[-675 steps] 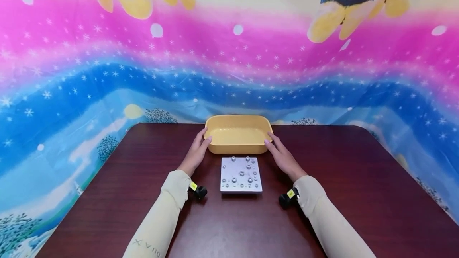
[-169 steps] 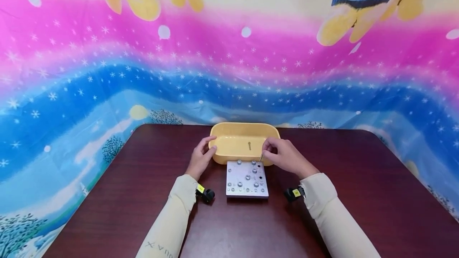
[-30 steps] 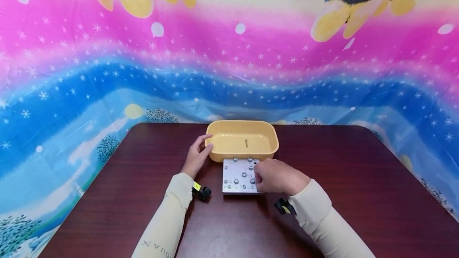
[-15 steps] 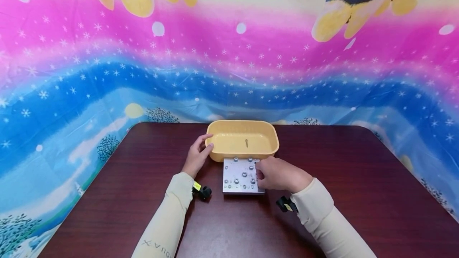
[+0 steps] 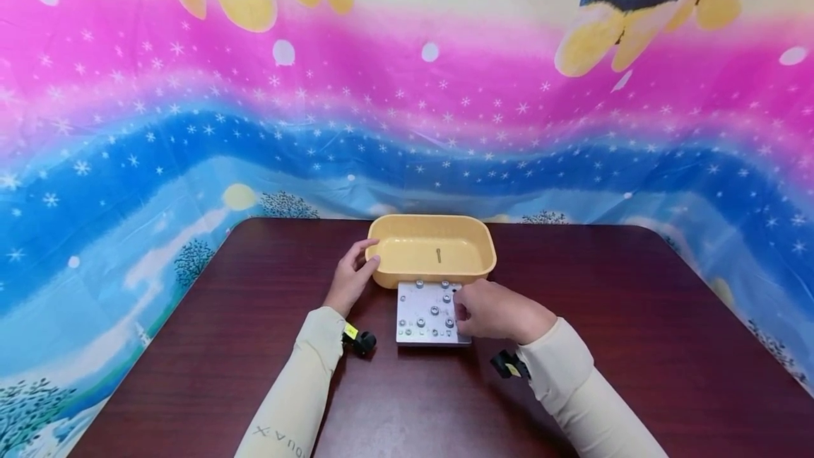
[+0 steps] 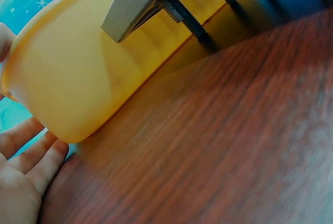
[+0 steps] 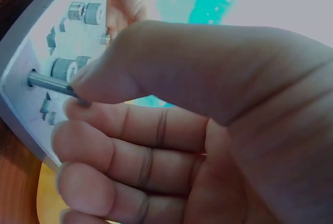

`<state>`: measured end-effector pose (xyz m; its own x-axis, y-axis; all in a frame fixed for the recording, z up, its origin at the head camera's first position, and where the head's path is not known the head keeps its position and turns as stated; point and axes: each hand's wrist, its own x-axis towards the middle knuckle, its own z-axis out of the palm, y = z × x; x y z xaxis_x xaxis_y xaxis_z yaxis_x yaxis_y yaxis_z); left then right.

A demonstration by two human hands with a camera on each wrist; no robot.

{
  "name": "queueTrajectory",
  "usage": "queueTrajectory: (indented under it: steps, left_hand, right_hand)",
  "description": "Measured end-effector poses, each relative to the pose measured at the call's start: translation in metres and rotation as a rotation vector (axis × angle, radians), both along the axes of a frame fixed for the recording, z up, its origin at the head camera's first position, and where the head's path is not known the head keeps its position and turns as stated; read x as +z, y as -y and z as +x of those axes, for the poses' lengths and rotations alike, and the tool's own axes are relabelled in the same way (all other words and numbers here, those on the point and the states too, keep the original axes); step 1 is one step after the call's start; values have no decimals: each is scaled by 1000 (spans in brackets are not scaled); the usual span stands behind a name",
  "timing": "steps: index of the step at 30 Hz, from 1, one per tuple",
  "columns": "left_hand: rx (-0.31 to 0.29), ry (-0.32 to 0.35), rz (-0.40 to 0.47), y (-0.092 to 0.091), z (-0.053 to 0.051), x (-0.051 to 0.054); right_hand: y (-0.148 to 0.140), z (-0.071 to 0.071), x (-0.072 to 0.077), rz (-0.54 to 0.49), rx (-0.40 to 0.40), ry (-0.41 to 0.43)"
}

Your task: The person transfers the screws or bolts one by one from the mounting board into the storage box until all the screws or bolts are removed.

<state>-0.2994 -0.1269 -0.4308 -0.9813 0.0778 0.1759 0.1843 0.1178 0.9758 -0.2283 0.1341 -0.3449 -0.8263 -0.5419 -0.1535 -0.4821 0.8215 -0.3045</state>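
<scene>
While one slim screw (image 7: 52,84) was pinched between thumb and forefinger of the right hand (image 5: 499,311), its end set into one metal plate (image 5: 410,308), one yellow tray (image 5: 432,277) was touched at its left end by the nearly straight fingers of the left hand (image 5: 350,279). One loose screw (image 5: 438,256) was contained in the tray; because the plate's right edge was covered, its fitted screws (image 5: 435,310) could not be fully counted.

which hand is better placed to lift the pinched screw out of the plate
Right, I'd say: the right hand pinches the screw, which stands in the plate, while the left hand holds the left end of the yellow box.
</scene>
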Motion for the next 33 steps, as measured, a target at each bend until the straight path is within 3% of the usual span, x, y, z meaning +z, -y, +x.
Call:
queueTrajectory:
  steps: [14, 22, 27, 33]
  left_hand:
    - [-2, -12, 2, 0, -2, -2]
    - [28, 2, 11, 3, -20, -25]
    - [55, -43, 5, 2, -23, -27]
    - [67, -34, 11, 1, -22, -28]
  right_hand:
    - [-10, -3, 8, -170, 104, -136]
    - [-12, -13, 7, -225, 55, -233]
    - [-13, -25, 5, -306, 33, -295]
    - [-14, -42, -2, -391, -19, -309]
